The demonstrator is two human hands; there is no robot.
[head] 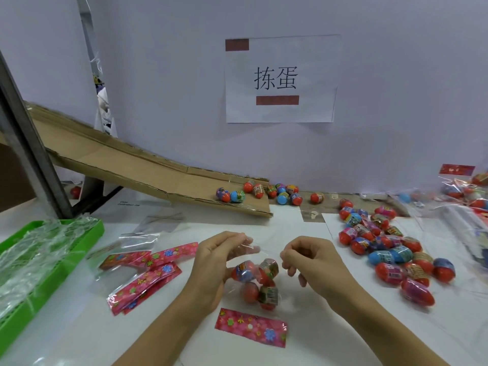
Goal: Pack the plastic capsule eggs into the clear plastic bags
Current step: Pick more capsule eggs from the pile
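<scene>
The left hand [211, 262] and right hand [309, 262] each pinched the rim of a clear bag [252, 276]; apparently four capsule eggs [254, 280] hung inside, just below both pinches.

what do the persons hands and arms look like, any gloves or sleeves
Both hands are bare: no gloves, rings, watches or bands show on the left hand or the right hand. Both forearms are uncovered all the way to the bottom edge of the picture, so no sleeve is visible. The fingernails look short and unpainted.
</scene>
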